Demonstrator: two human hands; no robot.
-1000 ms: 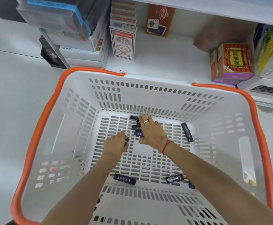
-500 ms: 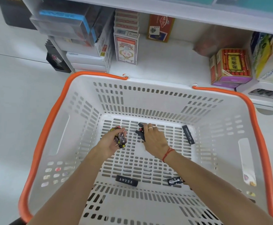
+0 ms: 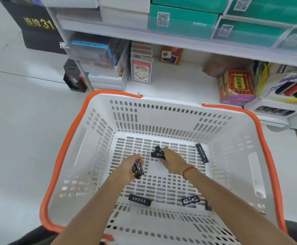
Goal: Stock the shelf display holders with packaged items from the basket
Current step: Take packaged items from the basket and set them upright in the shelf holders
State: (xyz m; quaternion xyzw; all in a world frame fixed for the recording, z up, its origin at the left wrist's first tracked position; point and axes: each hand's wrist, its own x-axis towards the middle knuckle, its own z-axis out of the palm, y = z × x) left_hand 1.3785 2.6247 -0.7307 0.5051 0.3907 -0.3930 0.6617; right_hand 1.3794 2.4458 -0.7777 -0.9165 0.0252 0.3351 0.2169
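Down inside the white slotted basket [image 3: 98, 152] with its orange rim, both of the person's hands are at work near the floor of the bin. The left hand [image 3: 129, 169] has its fingers curled round a small bunch of black packets [image 3: 138, 168], held just above the basket floor. The right hand [image 3: 173, 160], with a red cord at the wrist, pinches another black packet [image 3: 157, 153] at the far middle of the floor; how many it holds is hard to tell.

Loose packets still lie in the basket: one long black packet [image 3: 202, 152] by the far right corner, well apart from the hands; one black packet with white characters [image 3: 139, 200] near the front, beside the left forearm; and a starred packet [image 3: 190, 200] at the front right, partly tucked under the right forearm, with another dark piece [image 3: 208, 206] just beside it, mostly hidden.

Beyond the far rim stands the white shelf [image 3: 176, 80]. On its lower level are stacked playing-card boxes [image 3: 140, 68], a clear box with a blue stripe [image 3: 93, 50] over white cartons at the left, a red and gold box [image 3: 237, 87] at the right, and a yellow and purple display box [image 3: 289, 87] further right. Teal cartons [image 3: 183, 20] fill the level above, behind a clear front lip. A black carton with yellow print [image 3: 36, 25] sits on the pale floor to the left of the shelf.
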